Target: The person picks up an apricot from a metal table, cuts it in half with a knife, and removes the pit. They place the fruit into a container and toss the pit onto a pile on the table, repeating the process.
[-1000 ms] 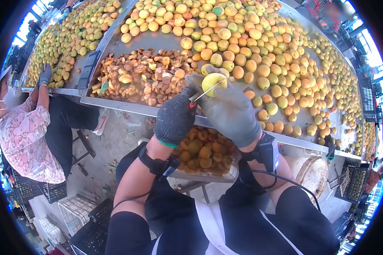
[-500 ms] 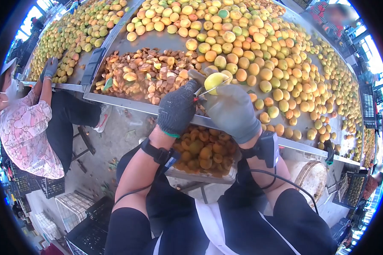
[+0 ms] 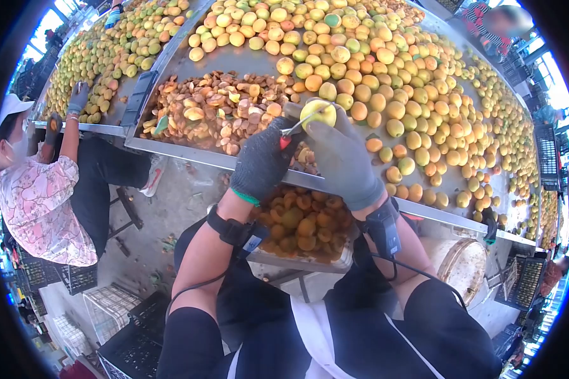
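The blade (image 3: 301, 122) and the table (image 3: 234, 62) look like smooth metal.

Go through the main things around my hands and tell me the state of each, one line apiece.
Left hand: gloved, closed on the tool
Tool: thin blade appears to meet the held fruit, depth unclear
Held fruit: yellow, lifted above the table
Right hand: gloved, closed around the held fruit
Table: partly covered with loose fruit and a brown heap
Tub: filled with darker fruit

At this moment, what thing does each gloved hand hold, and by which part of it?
The left hand holds a thin-bladed tool by its red handle; the right hand holds a yellow fruit around its lower right side.
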A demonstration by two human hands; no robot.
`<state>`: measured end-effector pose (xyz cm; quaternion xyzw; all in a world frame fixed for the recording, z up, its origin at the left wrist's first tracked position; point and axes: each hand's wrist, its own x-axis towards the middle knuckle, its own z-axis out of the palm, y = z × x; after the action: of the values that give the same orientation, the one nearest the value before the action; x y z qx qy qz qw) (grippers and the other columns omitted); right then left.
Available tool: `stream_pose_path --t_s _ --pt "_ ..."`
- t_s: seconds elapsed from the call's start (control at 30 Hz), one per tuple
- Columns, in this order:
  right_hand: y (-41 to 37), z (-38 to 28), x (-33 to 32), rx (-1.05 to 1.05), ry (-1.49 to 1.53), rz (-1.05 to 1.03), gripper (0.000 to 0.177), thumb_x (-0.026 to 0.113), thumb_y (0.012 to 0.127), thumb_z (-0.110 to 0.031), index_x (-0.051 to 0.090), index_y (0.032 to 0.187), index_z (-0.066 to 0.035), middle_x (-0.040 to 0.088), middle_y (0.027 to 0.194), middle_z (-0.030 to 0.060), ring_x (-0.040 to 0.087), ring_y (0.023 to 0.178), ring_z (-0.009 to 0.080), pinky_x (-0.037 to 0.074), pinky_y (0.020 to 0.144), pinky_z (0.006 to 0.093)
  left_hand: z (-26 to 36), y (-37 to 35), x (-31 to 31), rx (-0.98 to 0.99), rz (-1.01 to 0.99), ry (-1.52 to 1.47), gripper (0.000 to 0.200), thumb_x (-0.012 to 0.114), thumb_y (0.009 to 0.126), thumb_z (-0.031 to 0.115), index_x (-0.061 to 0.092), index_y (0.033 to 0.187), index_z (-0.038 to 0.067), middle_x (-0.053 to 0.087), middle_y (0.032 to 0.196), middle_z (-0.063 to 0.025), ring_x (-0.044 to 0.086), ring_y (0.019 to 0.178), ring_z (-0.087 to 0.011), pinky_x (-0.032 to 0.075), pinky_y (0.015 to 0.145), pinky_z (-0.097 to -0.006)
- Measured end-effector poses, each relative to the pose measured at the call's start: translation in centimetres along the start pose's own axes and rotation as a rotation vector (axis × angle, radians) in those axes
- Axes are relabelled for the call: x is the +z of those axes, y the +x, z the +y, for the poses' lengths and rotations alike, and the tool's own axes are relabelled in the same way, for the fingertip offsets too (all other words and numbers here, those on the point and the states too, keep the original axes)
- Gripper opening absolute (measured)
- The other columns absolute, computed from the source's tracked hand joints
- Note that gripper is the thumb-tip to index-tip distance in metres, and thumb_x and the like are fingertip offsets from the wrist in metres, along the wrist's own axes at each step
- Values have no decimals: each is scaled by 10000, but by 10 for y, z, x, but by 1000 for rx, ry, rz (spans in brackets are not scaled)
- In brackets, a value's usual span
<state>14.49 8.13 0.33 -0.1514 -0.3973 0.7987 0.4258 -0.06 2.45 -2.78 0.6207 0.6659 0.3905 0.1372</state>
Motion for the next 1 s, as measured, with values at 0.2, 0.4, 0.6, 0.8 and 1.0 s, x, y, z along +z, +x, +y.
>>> stream_pose_path --t_s 0.2,0.4,0.6,0.8,1.0 --pt "8 -10 -10 135 -167 125 501 550 879 29 443 1361 -56 555 1203 79 554 1007 134 481 815 245 14 8 -20 -508 78 -1018 239 693 874 146 584 1071 66 540 683 34 478 502 -54 354 428 -197" --pt "1 5 -5 196 -242 37 413 580 898 7 469 1296 -4 606 1063 78 612 857 126 489 681 225 4 12 -33 -361 -66 -846 421 764 819 172 555 1166 61 579 779 9 537 634 -69 439 543 -220" --pt "5 4 -20 312 130 74 334 512 961 -174 493 1244 3 609 1110 131 623 876 184 494 687 276 -2 13 -32 -205 -17 -751 526 794 786 203 534 1218 54 603 889 -8 581 802 -89 497 714 -275" --pt "11 -3 -25 283 193 113 368 501 961 -209 469 1286 -37 576 1146 123 610 945 211 493 720 321 -6 9 -33 -263 -109 -402 404 715 869 240 540 1196 80 606 849 -22 598 728 -93 494 634 -245" --pt "5 -14 -21 316 203 -37 385 560 957 -251 475 1272 -45 575 1099 84 608 913 184 491 694 284 1 8 -32 -547 -58 -974 314 660 919 247 563 1150 57 576 725 -9 496 461 -74 366 393 -211"
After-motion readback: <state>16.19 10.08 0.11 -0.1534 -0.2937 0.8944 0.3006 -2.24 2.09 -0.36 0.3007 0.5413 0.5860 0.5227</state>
